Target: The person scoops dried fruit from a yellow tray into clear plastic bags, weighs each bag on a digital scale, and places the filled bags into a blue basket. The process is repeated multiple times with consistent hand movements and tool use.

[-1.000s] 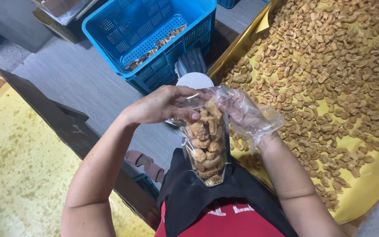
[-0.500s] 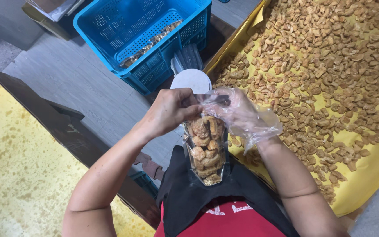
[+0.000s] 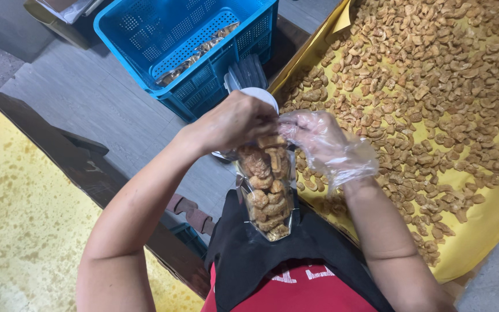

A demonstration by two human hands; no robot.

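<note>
I am looking down at what I take for a small food-packing workshop, not a home kitchen. A wide table covered in yellow paper (image 3: 492, 225) carries a great spread of fried brown snack pieces (image 3: 434, 86), laid out loose in bulk. A blue plastic crate (image 3: 192, 52) stands on the grey concrete floor (image 3: 82, 110) with filled packets inside it. A second yellow sheet (image 3: 18, 231), stained with oil, lies to the left behind a dark wooden edge (image 3: 88, 167). A clear pouch (image 3: 264, 190) is packed full of the same pieces.
</note>
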